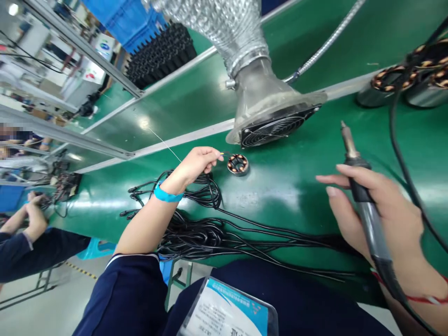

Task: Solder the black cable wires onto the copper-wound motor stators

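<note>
My left hand [200,163], with a blue wristband, is closed in a pinch on thin wires [221,153], one with a yellow tint. These wires reach toward a small motor stator [239,172] with copper windings, standing on the green bench. A black cable [212,189] runs down from beneath that hand. On the right, my right hand [399,214] holds a soldering iron [367,212] by its handle, its tip pointing up and away from me. Thumb and forefinger are loose around the grip. The iron's tip is well apart from the stator.
Bundled black cables [196,238] lie along the bench's near edge. A fume extractor hood [269,98] hangs just beyond the stator. Larger stators [374,95] stand at the back right, crossed by the iron's cord [395,126]. Another person's hands [35,214] are at far left.
</note>
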A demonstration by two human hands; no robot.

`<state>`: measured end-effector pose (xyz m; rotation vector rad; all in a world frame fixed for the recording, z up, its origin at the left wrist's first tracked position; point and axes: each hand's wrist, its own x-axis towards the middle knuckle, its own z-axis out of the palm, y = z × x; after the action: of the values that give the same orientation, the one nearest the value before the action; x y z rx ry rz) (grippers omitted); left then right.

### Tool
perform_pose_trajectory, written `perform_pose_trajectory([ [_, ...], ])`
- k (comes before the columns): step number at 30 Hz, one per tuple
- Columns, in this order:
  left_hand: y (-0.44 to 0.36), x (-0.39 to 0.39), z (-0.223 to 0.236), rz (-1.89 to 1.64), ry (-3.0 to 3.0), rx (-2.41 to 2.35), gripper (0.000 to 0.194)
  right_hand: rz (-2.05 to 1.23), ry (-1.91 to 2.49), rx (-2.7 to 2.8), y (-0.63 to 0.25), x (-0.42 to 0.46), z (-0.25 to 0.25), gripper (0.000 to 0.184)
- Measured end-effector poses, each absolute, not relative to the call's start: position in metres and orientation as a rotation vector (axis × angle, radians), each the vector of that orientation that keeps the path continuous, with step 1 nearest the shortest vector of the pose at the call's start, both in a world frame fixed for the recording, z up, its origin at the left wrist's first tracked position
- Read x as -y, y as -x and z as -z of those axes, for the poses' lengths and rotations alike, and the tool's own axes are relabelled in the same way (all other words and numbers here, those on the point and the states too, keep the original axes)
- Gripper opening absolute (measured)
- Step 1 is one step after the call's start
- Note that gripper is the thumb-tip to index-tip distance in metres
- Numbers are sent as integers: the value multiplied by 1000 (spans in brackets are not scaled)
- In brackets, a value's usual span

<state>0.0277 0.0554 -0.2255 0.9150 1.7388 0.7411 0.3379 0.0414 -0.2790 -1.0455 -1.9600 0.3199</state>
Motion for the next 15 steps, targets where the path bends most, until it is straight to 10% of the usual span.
perform_pose_trajectory([
  [15,29,-11,244,-760,-1066,-1992,34,-261,965,2029,-338,-45,276,65],
])
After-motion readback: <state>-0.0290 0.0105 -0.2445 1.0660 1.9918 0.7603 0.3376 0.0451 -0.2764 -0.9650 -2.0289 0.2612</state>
